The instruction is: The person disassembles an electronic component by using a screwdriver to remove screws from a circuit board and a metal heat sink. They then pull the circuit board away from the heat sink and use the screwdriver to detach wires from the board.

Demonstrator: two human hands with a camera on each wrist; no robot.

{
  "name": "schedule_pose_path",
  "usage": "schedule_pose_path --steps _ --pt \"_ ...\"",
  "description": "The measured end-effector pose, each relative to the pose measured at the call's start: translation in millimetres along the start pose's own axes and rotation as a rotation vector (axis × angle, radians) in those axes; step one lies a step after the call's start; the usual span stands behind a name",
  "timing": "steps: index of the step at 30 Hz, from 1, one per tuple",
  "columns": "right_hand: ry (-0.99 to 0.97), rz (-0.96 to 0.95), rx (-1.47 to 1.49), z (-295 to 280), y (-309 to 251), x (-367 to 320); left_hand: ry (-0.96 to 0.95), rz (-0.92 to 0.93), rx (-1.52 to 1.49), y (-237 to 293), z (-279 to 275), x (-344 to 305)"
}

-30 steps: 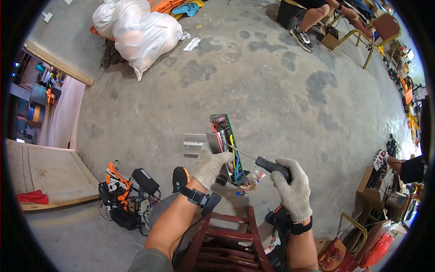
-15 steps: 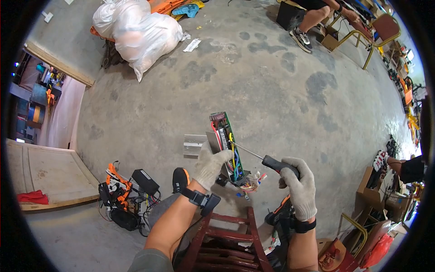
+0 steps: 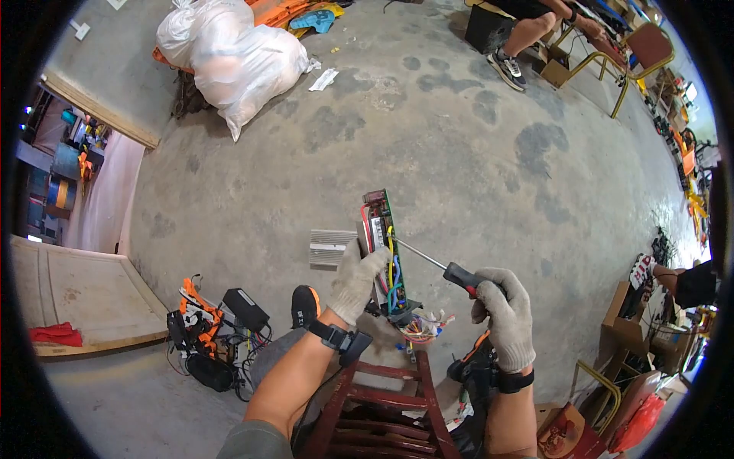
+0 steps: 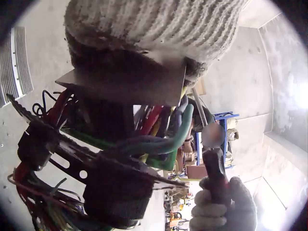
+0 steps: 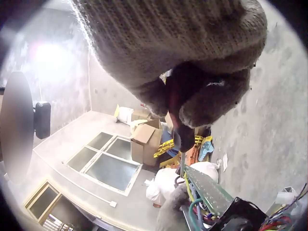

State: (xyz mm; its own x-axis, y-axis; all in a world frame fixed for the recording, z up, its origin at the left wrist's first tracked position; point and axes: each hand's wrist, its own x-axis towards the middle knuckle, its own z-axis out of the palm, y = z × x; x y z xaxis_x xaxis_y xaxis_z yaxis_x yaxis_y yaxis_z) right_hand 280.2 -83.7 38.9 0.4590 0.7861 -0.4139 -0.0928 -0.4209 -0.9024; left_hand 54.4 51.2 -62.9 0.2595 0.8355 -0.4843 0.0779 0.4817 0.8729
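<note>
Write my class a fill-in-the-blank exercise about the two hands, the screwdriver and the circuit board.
The left hand and right hand both wear ____. The screwdriver is gripped by the ____ hand. Its tip points at the board, held in the ____ hand.
Missing words: gloves, right, left.

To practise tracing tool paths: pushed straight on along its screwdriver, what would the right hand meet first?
Probably the circuit board held by the left hand; the screwdriver tip seems to touch its wires.
</note>
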Motion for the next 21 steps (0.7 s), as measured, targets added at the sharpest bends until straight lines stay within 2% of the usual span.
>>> schedule_pose_path --steps 8,10,11,14,15,17,19,21 --pt "-0.027 0.049 0.073 -8 -4 1 -0.032 0.016 0.006 6 0 -4" --pt "-0.025 0.072 0.072 -9 -4 1 -0.046 -0.003 -0.184 7 3 -6" --pt "-0.03 0.068 0.102 -11 -2 1 -0.047 -0.002 -0.183 2 1 -5" --pt "-0.028 0.047 0.134 -15 0 3 -0.172 -0.161 -0.498 -29 -17 13" --pt "-0.021 0.031 0.135 -16 0 3 -0.175 -0.159 -0.496 -35 -20 15" --pt "-0.011 0.031 0.137 -18 1 4 -0.284 -0.175 -0.756 -35 -22 11" --pt "0.0 0.033 0.139 -19 1 4 -0.257 -0.177 -0.729 -23 -18 8" --pt "-0.003 0.046 0.136 -19 3 5 -0.334 -0.167 -0.807 -16 -20 6"
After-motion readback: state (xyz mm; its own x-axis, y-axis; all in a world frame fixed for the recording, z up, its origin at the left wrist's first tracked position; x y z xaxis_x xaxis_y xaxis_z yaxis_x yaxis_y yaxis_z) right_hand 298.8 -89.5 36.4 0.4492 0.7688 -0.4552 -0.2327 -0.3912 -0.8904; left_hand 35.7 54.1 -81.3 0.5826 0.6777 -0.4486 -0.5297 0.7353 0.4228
